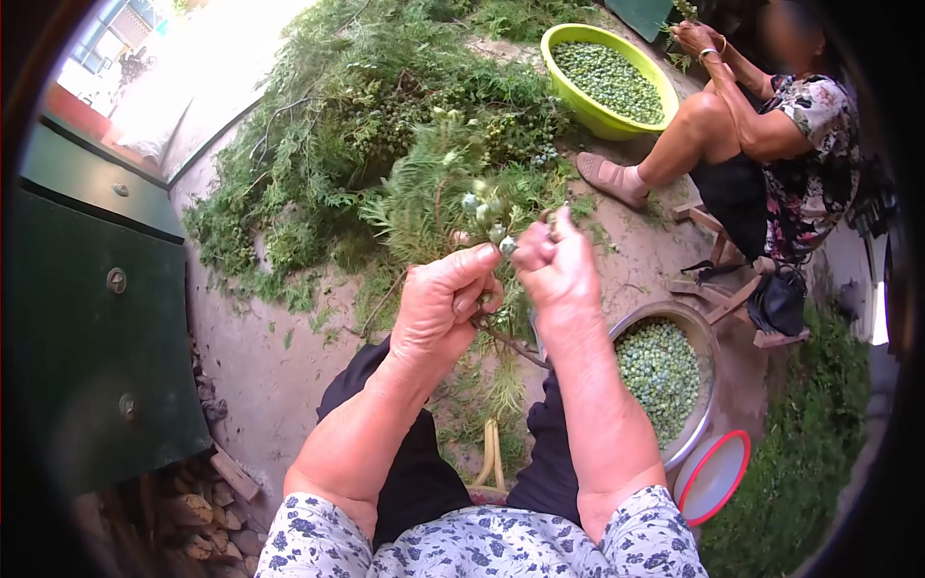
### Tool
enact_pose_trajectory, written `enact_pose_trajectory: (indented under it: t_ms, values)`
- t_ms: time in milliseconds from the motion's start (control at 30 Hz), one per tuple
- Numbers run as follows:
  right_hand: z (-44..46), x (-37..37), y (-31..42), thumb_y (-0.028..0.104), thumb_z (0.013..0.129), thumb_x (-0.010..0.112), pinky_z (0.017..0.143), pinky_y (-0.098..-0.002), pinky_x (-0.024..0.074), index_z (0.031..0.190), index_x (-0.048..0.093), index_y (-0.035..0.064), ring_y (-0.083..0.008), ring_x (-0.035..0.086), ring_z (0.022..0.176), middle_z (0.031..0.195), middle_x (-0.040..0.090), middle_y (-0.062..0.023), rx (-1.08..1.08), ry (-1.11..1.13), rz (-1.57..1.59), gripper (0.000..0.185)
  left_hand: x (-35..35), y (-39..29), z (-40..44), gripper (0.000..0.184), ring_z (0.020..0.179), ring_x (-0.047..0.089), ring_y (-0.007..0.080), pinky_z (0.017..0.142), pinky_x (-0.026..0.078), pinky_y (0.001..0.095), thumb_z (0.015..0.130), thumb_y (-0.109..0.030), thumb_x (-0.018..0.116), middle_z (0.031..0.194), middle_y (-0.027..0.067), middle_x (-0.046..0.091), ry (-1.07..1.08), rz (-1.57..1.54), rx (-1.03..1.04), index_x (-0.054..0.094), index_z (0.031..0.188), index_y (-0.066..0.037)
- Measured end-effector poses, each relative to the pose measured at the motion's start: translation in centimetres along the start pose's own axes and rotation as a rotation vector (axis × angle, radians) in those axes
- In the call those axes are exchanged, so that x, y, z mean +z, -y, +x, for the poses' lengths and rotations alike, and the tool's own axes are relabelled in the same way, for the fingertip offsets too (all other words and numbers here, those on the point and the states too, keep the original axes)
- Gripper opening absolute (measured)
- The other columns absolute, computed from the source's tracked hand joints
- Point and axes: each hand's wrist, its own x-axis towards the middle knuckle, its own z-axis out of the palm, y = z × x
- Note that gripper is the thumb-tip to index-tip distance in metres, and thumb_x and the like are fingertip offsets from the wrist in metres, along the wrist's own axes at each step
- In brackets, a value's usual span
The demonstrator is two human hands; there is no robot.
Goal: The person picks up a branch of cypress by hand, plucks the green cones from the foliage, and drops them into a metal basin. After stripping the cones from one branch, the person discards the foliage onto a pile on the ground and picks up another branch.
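My left hand (448, 297) is closed round a leafy conifer branch (434, 188) in front of my knees. Its bare brown stem (511, 344) comes out below the fist and reaches under my right forearm. Pale green seed cones (494, 214) cluster on the branch just above my left thumb. Close beside them, my right hand (561, 265) has its fingers curled in a pinch; what lies between them is hidden. A metal basin (711, 385) of picked green cones (660, 378) stands on the ground to the right of my right forearm.
Cut conifer branches (328, 144) lie heaped ahead. A yellow-green tub (551, 69) of cones stands behind them. A seated person (771, 135) on the right holds a sprig. A red-rimmed bowl (743, 462) leans by the basin. Dark green cabinets (106, 318) and firewood (193, 511) are left.
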Motion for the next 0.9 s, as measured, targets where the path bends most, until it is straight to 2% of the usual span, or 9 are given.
enact_pose_trajectory:
  t_ms: [100, 267, 400, 500, 533, 600, 667, 867, 900]
  values:
    - [-0.4, 0.7, 1.6, 0.027, 0.093, 0.047, 0.040, -0.0221, 0.0301, 0.079, 0.043, 0.0073, -0.0092, 0.038, 0.047, 0.062, 0.043, -0.0017, -0.231, 0.348, -0.207, 0.025, -1.0, -0.5, 0.5, 0.012, 0.039, 0.026, 0.0056, 0.051, 0.032, 0.0244, 0.078, -0.016, 0.064, 0.043, -0.0071, 0.031, -0.036, -0.045, 0.068, 0.058, 0.072, -0.008]
    - [-1.2, 1.5, -0.1, 0.016, 0.089, 0.054, 0.045, -0.0242, 0.0371, 0.088, 0.050, 0.0047, -0.0152, 0.053, 0.059, 0.075, 0.055, -0.0065, -0.198, 0.212, -0.337, 0.013, -1.5, -1.0, 1.4, 0.012, 0.038, 0.027, 0.0052, 0.051, 0.034, 0.0246, 0.077, -0.016, 0.065, 0.043, -0.0070, 0.033, -0.134, -0.029, 0.163, 0.057, 0.072, -0.009]
    - [-2.8, 2.1, -1.4, 0.012, 0.087, 0.056, 0.045, -0.0207, 0.0370, 0.095, 0.053, 0.0047, -0.0103, 0.052, 0.059, 0.077, 0.055, -0.0049, -0.316, 0.408, -0.585, 0.011, -1.2, -1.0, 1.5, 0.013, 0.039, 0.030, 0.0056, 0.050, 0.035, 0.0246, 0.076, -0.016, 0.067, 0.044, -0.0058, 0.037, -0.206, 0.048, 0.211, 0.057, 0.069, -0.011]
    - [-3.7, 2.4, -2.2, 0.019, 0.081, 0.066, 0.051, -0.0213, 0.0405, 0.094, 0.057, 0.0034, -0.0066, 0.049, 0.061, 0.076, 0.055, -0.0024, -0.595, 0.391, -1.099, 0.022, -1.1, -0.7, 1.5, 0.019, 0.054, 0.046, 0.0025, 0.043, 0.035, 0.0186, 0.072, -0.008, 0.071, 0.073, -0.0043, 0.056, -0.215, 0.105, 0.305, 0.059, 0.086, -0.007]
    - [-3.5, 2.4, -2.4, 0.019, 0.081, 0.066, 0.051, -0.0213, 0.0405, 0.094, 0.057, 0.0034, -0.0066, 0.049, 0.061, 0.076, 0.055, -0.0024, -0.595, 0.388, -1.099, 0.022, -0.9, -0.7, 1.3, 0.019, 0.054, 0.046, 0.0025, 0.043, 0.035, 0.0186, 0.072, -0.008, 0.071, 0.073, -0.0043, 0.056, -0.214, 0.105, 0.302, 0.059, 0.086, -0.007]
    - [-3.0, 2.2, -2.7, 0.020, 0.077, 0.069, 0.058, -0.0252, 0.0436, 0.094, 0.056, 0.0031, -0.0099, 0.051, 0.067, 0.073, 0.055, -0.0025, -1.011, 0.416, -1.469, 0.027, -0.2, -0.9, 0.8, 0.020, 0.058, 0.049, 0.0027, 0.044, 0.036, 0.0186, 0.072, -0.009, 0.071, 0.074, -0.0040, 0.057, -0.175, 0.170, 0.360, 0.059, 0.089, -0.007]
    - [-3.2, 2.5, -2.8, 0.021, 0.074, 0.071, 0.064, -0.0276, 0.0440, 0.093, 0.056, 0.0025, -0.0135, 0.052, 0.071, 0.073, 0.055, -0.0040, -0.968, 0.408, -1.453, 0.030, -0.6, -0.9, 0.9, 0.020, 0.059, 0.049, 0.0029, 0.045, 0.036, 0.0186, 0.073, -0.010, 0.071, 0.075, -0.0037, 0.058, -0.169, 0.177, 0.359, 0.059, 0.089, -0.006]
    - [-3.7, 2.4, -2.8, 0.020, 0.083, 0.063, 0.046, -0.0220, 0.0387, 0.091, 0.056, 0.0020, -0.0074, 0.047, 0.053, 0.070, 0.054, -0.0010, -0.666, 0.380, -1.331, 0.021, -0.6, -1.2, 1.1, 0.020, 0.059, 0.051, 0.0045, 0.047, 0.038, 0.0191, 0.073, -0.008, 0.070, 0.074, -0.0022, 0.059, -0.121, 0.167, 0.318, 0.060, 0.090, -0.006]
    - [-3.5, 2.2, -2.9, 0.020, 0.085, 0.061, 0.042, -0.0202, 0.0343, 0.090, 0.055, 0.0025, -0.0051, 0.044, 0.049, 0.068, 0.052, 0.0004, -0.488, 0.392, -1.120, 0.020, -0.6, -1.2, 1.2, 0.020, 0.057, 0.051, 0.0051, 0.047, 0.038, 0.0194, 0.073, -0.008, 0.069, 0.072, -0.0020, 0.059, -0.100, 0.138, 0.276, 0.060, 0.091, -0.005]
